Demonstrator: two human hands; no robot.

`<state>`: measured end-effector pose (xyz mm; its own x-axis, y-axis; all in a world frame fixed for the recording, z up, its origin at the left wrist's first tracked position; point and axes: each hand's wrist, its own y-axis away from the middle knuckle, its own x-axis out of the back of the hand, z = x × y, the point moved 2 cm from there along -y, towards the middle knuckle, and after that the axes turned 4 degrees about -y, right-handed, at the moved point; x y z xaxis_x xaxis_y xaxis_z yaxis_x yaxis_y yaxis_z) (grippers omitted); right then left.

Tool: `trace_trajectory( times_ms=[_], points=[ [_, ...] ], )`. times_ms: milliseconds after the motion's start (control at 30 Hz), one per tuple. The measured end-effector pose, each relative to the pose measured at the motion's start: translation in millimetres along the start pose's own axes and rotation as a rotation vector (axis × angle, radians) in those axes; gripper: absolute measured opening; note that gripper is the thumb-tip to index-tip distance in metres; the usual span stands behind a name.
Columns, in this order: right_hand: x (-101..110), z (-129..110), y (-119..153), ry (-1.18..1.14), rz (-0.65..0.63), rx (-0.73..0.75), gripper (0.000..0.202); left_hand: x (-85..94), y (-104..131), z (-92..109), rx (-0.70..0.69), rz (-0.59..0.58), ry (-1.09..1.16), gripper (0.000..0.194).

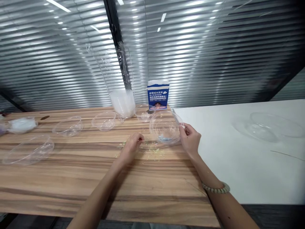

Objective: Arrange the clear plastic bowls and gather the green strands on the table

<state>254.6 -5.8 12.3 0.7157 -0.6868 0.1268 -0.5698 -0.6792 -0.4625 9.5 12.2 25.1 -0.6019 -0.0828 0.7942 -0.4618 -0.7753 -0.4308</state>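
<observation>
My right hand (190, 137) pinches the right rim of a clear plastic bowl (164, 128), which is tilted so its round inside faces me. Small bluish bits (165, 138) show at the bowl's lower part. My left hand (133, 144) is closed just above the table, left of the bowl, its fingertips pressed together; what they hold, if anything, is too small to make out. Thin yellow-green shreds (153, 151) lie scattered on the wood beneath and between both hands.
More clear bowls (105, 122) stand across the wooden table (83, 178). Behind them are a stack of bowls in a plastic sleeve (123, 103) and a blue printed paper bag (158, 95). A white table (238, 159) adjoins on the right, bearing another clear bowl (260, 130). Blinds rise behind.
</observation>
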Motion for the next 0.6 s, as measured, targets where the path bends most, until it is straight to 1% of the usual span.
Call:
trace_trajectory(
  times_ms=[133, 167, 200, 267, 367, 433, 467, 500, 567, 600],
  points=[
    [0.8, 1.2, -2.3, 0.031, 0.041, 0.022, 0.034, 18.6, -7.4, 11.0, 0.037, 0.295, 0.112, 0.007],
    [0.4, 1.8, -2.5, 0.032, 0.041, 0.023, 0.034, 21.9, -11.2, 15.8, 0.028, 0.337, 0.128, 0.007],
    [-0.1, 2.3, -2.6, 0.031, 0.038, 0.024, 0.034, 24.1, -16.2, 21.5, 0.005, 0.355, 0.139, 0.006],
    [-1.6, 3.0, -2.2, 0.029, 0.024, 0.027, 0.035, 25.2, -29.8, 34.9, -0.081, 0.336, 0.145, 0.006],
    [-2.9, 3.8, -1.8, 0.021, 0.011, 0.028, 0.036, 19.3, -54.4, 53.3, -0.267, 0.243, 0.115, 0.009],
    [-2.2, 5.9, -3.3, 0.007, 0.023, 0.01, 0.035, 12.9, -68.4, 56.8, -0.352, 0.211, 0.061, 0.011],
    [-1.4, 8.0, -4.7, -0.005, 0.035, -0.013, 0.034, 10.1, -73.7, 54.1, -0.347, 0.23, 0.038, 0.012],
    [-0.4, 10.7, -6.6, -0.017, 0.054, -0.045, 0.033, 7.6, -77.4, 48.2, -0.308, 0.271, 0.024, 0.014],
    [2.0, 17.6, -10.9, -0.042, 0.107, -0.122, 0.032, 2.7, -79.9, 28.5, -0.139, 0.357, 0.015, 0.016],
    [3.1, 21.0, -13.0, -0.05, 0.135, -0.156, 0.031, -0.8, -79.1, 16.4, -0.039, 0.358, 0.015, 0.017]
  ],
)
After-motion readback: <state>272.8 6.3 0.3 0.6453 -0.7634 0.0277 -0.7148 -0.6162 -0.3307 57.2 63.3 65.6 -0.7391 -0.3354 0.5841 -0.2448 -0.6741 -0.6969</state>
